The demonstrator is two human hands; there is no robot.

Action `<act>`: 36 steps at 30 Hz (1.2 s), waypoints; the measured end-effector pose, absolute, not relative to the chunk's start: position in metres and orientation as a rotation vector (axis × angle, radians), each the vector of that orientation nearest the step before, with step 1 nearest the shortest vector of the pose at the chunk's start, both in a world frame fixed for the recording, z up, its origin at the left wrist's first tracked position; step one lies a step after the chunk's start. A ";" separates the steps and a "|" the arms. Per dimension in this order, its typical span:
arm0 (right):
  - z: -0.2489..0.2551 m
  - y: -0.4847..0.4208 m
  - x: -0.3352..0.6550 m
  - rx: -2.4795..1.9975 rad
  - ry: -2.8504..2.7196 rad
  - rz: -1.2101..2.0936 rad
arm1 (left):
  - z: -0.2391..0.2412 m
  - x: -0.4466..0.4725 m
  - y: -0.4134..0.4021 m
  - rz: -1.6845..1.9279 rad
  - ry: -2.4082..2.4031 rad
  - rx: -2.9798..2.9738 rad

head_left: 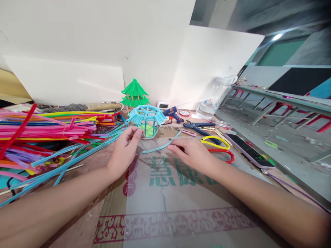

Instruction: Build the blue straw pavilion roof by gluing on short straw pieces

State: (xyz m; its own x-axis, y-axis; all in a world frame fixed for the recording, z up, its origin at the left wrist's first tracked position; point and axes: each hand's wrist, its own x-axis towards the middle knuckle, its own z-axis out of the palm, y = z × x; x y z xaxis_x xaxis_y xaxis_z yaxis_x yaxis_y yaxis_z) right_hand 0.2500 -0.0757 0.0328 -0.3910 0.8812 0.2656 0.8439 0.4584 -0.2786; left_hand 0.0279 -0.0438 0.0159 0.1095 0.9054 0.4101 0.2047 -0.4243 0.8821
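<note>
A small pavilion model [147,119] with a light blue pipe-cleaner roof, blue posts and a green floor stands upright ahead of me. My left hand [127,143] is closed at the left edge of its base, thumb against the fingers. Whether those fingertips grip the base or something small, I cannot tell. In a pinch, my right hand [192,153] holds a short, bent light blue pipe cleaner [156,149] near its middle, just above the plastic-covered board. A green tiered roof model [134,93] rises behind the pavilion.
Bundles of coloured pipe cleaners [51,129] fill the left side, with long blue ones [77,158] beside my left arm. To the right lie a glue gun [174,114], pliers [199,128], yellow-and-red-handled scissors [216,142] and a phone [247,150]. A clear jug [214,100] stands behind.
</note>
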 end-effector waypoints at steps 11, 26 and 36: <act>0.010 -0.082 0.234 -1.142 -2.497 0.269 | 0.026 0.017 -0.029 1.351 1.089 1.743; 0.015 -0.081 0.229 -1.130 -1.774 0.767 | 0.021 0.033 -0.058 0.838 0.900 2.275; 0.011 -0.076 0.228 -1.057 -1.598 1.056 | 0.020 0.033 -0.055 0.812 0.950 2.230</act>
State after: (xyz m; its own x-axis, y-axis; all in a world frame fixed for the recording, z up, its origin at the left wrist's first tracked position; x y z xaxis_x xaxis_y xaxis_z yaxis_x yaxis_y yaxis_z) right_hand 0.2279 -0.0756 0.0113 -0.2098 0.9508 0.2280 0.1634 0.2640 -0.9506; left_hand 0.0327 -0.0546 0.0197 0.5619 0.7698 0.3028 0.4190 -0.5805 0.6982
